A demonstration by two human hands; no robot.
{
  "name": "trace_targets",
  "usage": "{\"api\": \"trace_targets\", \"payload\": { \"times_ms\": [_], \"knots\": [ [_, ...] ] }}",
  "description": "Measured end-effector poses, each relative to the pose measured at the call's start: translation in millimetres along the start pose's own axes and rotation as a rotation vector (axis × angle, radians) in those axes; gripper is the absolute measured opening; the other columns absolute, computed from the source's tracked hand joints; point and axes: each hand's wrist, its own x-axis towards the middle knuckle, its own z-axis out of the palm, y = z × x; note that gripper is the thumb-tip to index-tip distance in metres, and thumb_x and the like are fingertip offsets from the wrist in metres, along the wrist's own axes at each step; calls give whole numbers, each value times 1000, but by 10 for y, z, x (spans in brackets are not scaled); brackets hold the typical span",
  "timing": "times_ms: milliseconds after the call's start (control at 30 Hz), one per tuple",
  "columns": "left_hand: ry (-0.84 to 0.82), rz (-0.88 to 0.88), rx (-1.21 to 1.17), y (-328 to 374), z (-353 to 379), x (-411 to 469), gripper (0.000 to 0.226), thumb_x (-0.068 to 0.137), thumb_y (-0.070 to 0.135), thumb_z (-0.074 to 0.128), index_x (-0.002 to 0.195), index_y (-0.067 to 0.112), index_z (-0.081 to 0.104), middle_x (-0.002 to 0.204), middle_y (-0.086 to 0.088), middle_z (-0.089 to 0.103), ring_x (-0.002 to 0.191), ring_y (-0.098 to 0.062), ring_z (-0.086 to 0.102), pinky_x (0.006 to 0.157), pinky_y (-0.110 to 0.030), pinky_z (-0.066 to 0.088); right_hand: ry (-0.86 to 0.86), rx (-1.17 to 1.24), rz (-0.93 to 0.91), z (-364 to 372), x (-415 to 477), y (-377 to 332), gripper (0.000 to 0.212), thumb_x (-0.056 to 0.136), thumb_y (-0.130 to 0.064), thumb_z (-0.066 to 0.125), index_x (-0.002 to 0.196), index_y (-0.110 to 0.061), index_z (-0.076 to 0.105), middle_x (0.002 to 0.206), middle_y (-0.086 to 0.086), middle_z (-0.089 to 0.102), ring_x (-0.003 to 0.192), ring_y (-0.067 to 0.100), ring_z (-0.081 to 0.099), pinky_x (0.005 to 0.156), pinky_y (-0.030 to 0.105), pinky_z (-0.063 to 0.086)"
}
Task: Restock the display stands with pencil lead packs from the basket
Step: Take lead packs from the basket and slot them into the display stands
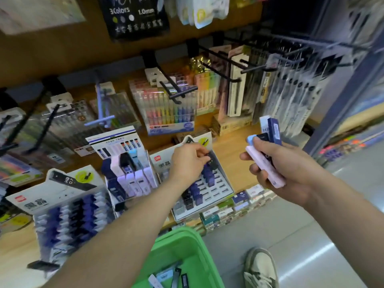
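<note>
My left hand point(188, 162) pinches a dark pencil lead pack point(212, 161) over the back rows of the right display stand point(226, 185), which holds blue and black packs with several bare slots. My right hand point(291, 173) is to the right of that stand and grips a bundle of lead packs point(270, 142): pink, light blue, dark blue and white. The middle stand point(133, 175) holds pale and dark packs. The left stand point(68, 217) is nearly full of blue packs. The green basket point(187, 246) sits below my arms, with a few packs in it.
Black hooks point(176, 88) with hanging pen sets jut out above the stands. Small boxes point(230, 210) line the shelf's front edge. My shoe point(260, 269) stands on the grey floor right of the basket. A loose dark pack point(42, 266) lies by the left stand.
</note>
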Motion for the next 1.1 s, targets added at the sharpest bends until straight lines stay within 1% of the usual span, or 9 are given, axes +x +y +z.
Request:
{"api": "trace_targets", "payload": {
  "times_ms": [133,300,567,733,833,900,967,1033,1100],
  "knots": [
    [-85,47,144,-66,253,113,16,81,20,75,96,20,74,89,2,73,81,-14,65,73,-20,46,-6,123,57,-62,16,-8,15,96,-27,61,93,-13,64,73,9,69,49,14,49,34,17,39],
    [-100,110,260,-112,369,174,12,83,21,71,95,22,74,87,1,73,80,-17,65,69,-20,41,-35,145,63,-103,17,-15,15,95,-29,62,98,-15,64,75,8,69,47,12,50,33,15,37],
    [-191,206,398,-77,382,243,18,90,24,64,103,18,75,100,-1,73,96,-21,63,82,-24,43,-40,109,39,-132,8,-5,15,95,-27,63,96,-12,65,73,8,69,49,12,52,33,17,38],
    [-260,138,480,-12,445,240,15,90,21,62,92,15,75,90,-6,71,89,-25,63,78,-32,50,-75,66,21,-113,-7,12,18,95,-27,63,99,-9,65,71,8,69,48,12,52,34,16,37],
    [-224,144,489,28,421,177,17,91,26,61,88,15,74,85,-3,70,83,-23,63,68,-28,43,-101,12,14,-107,-12,18,21,94,-27,64,102,-8,63,71,8,69,48,11,51,34,16,36],
    [-157,87,291,122,329,115,18,93,27,59,92,17,75,83,4,71,79,-17,62,66,-24,42,-134,-29,28,-113,-16,15,20,93,-27,64,102,-9,63,71,8,68,48,12,50,34,17,36],
    [-153,-117,-270,302,160,31,20,95,27,57,94,18,75,75,12,71,67,-8,58,60,-15,44,-168,-82,46,-130,-21,14,18,93,-27,65,99,-10,65,70,8,67,49,12,49,34,17,36],
    [-285,-226,-788,467,-58,-88,25,96,32,54,98,18,74,84,6,73,70,-9,59,60,-16,49,-212,-130,67,-128,-31,14,17,91,-28,67,98,-12,65,70,7,66,50,12,50,33,16,35],
    [-429,-176,-928,594,-231,-187,32,92,40,55,108,17,71,103,-5,72,87,-16,63,70,-24,53,-270,-166,91,-108,-49,17,18,88,-28,70,96,-12,67,71,7,66,50,12,51,33,16,35]
  ]
}}
